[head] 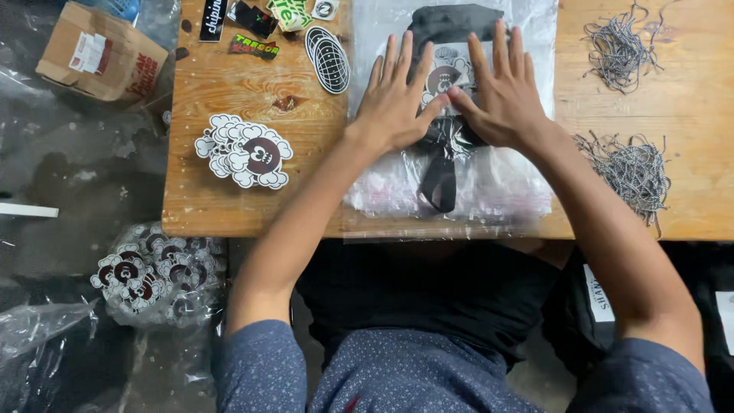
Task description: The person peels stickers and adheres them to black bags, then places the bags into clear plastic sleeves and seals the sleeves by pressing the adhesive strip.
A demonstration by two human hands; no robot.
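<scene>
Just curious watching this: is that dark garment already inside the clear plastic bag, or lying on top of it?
Inside. Glossy film wrinkles across the dark garment, and both hands, left hand and right hand, press flat on the clear plastic bag.

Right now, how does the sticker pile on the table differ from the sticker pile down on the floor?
The sticker pile on the table lies bare on the wood, left of the left hand; the sticker pile on the floor sits inside clear plastic. The table pile is a compact fan; the floor pile is larger and more scattered. Both hold the same cloud-edged white stickers with dark round centres.

Even light, sharp, plastic bag (489, 183) glare
</scene>
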